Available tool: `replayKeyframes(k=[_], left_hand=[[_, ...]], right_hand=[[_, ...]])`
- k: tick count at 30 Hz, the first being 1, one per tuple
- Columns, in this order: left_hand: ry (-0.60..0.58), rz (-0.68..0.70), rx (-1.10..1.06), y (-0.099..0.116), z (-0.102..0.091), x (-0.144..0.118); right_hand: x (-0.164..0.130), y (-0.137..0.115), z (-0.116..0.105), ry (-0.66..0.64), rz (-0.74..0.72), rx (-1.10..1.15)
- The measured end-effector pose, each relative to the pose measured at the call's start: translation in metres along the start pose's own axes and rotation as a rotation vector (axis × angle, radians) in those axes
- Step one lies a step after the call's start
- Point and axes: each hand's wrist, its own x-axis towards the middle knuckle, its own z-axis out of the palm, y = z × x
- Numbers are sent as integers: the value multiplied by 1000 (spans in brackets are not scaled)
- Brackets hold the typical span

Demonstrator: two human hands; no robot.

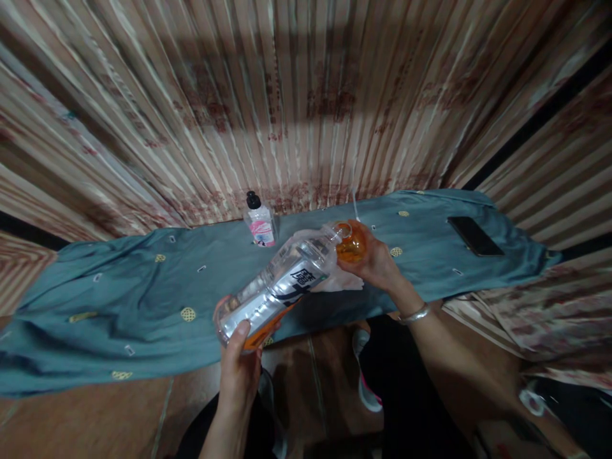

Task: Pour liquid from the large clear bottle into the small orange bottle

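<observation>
My left hand [239,366] is wrapped round the lower end of a big clear plastic bottle [272,290] with a silver label and dark lettering. The bottle lies tilted in the air, its neck pointing up and to the right. At its mouth, my right hand [377,262] grips a small rounded see-through cup [352,247] that looks orange. The rim of the cup meets or overlaps the bottle's neck; whether they touch I cannot tell. Behind and below the bottle's neck lies a whitish thin sheet [345,282], partly hidden, its material unclear.
A teal patterned cloth [143,293] covers the long narrow table. At its back edge stands a clear bottle with a black top and pink label [261,226]. A dark phone [474,236] lies at the right. Striped curtains [306,95] hang close behind and at the sides.
</observation>
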Motion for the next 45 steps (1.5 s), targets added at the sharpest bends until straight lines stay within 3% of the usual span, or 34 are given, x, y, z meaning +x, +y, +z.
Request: replayKeyframes(k=[13,23,45], left_hand=[[-15,2,-17,-1,5,-7],[-74,-7,-9,-4,-3,0],[-99,5,14,-4,-2,-1]], right_hand=[[-1,7,-2,-32,18,75],[-3,4,-7,4,-4,14],[-3,9,-7,39,-1,-5]])
